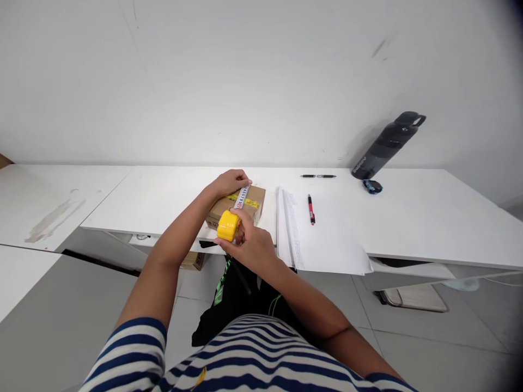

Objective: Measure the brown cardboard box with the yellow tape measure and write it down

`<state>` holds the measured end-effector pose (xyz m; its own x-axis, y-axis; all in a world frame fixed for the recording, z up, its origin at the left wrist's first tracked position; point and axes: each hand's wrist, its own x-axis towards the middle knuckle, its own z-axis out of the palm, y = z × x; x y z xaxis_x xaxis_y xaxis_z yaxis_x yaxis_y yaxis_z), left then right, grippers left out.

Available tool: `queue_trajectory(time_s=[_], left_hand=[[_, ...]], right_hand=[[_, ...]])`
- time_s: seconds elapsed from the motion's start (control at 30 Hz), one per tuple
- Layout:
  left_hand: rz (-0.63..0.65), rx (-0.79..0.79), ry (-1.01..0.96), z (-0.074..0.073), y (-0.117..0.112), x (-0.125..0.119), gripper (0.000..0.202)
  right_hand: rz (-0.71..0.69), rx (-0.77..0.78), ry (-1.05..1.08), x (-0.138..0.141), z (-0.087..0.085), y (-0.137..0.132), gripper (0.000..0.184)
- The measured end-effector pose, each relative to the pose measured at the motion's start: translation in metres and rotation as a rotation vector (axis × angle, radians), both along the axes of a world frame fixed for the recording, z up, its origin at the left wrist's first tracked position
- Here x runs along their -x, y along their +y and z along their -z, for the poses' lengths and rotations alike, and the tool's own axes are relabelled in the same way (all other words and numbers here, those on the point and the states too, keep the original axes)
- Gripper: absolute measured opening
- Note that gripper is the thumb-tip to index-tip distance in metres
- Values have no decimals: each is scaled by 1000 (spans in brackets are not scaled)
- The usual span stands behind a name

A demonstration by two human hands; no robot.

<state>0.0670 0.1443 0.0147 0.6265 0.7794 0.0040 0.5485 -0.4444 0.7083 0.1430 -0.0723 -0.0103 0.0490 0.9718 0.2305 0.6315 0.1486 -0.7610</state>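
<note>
A small brown cardboard box with yellow printed tape lies near the front edge of the white desk. Across its top runs the white, numbered blade of a yellow tape measure. My right hand is closed around the tape measure's case at the box's near side. At the far edge of the box, my left hand pinches the blade's end between thumb and fingers. The end hook itself is hidden by those fingers.
Right of the box, a stack of white paper overhangs the desk edge, with a red pen on it. Behind lie a black pen, a dark bottle and a small dark-blue object. A wall rises behind.
</note>
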Motion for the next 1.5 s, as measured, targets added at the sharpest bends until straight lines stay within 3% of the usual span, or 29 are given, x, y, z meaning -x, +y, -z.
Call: queue_trajectory(time_s=[0.27,0.4,0.6,0.77,0.97,1.2,1.5], left_hand=[[19,32,92,-4,-4,7,32],[-94,-37,134,-4,-5,15,29],[-284,-126,279,-10,-21,42,34],[-395,-179,281,-4,-45,60,48],[-455,-182,257,0,-52,64,49],[-476,-138,117,4,-50,69,45],[-418,-65,51,6,-40,67,39]], right_hand=[[39,-125,-34,-4,7,5,79],[78,-194,-59,-16,17,-3,74],[347,-210,-112,-58,20,3,70],[204,-109,-5,-77,13,5,59],[118,-105,119,-69,21,4,61],[130,-186,-11,-51,21,-7,55],[146,-162,-109,-45,13,-12,67]])
